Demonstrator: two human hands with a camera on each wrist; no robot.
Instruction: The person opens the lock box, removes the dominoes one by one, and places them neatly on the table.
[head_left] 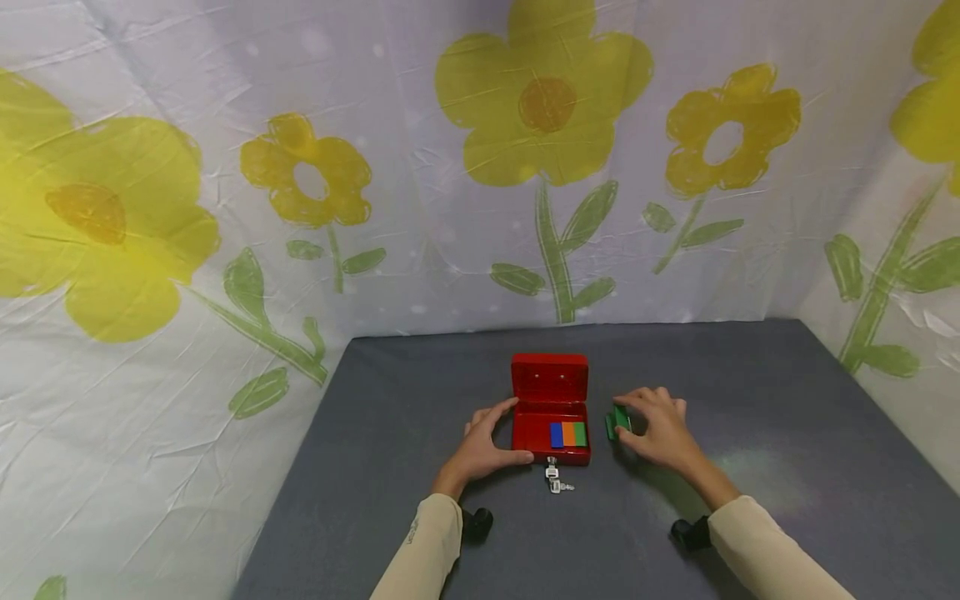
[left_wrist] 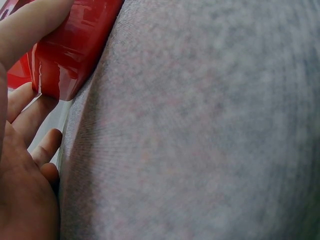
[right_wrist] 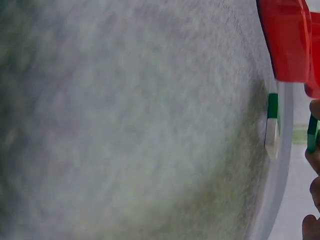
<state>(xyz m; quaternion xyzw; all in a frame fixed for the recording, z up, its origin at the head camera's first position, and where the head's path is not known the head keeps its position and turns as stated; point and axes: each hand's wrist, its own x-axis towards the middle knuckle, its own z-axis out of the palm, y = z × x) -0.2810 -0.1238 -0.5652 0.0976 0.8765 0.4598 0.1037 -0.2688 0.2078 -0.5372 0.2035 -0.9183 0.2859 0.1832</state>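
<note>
A red metal cash box stands on the dark table with its lid raised. My left hand grips it from the left, thumb at the front corner and index finger by the hinge corner. Inside lie a blue block, an orange block and a green block side by side. To the right of the box, my right hand pinches a green block between thumb and fingers. A green-and-white block lies on the table close to that hand.
Keys on a ring hang at the lock on the box's front and lie on the dark table. A flower-printed cloth rises behind the table and at its sides. Black wrist straps show at both sleeves.
</note>
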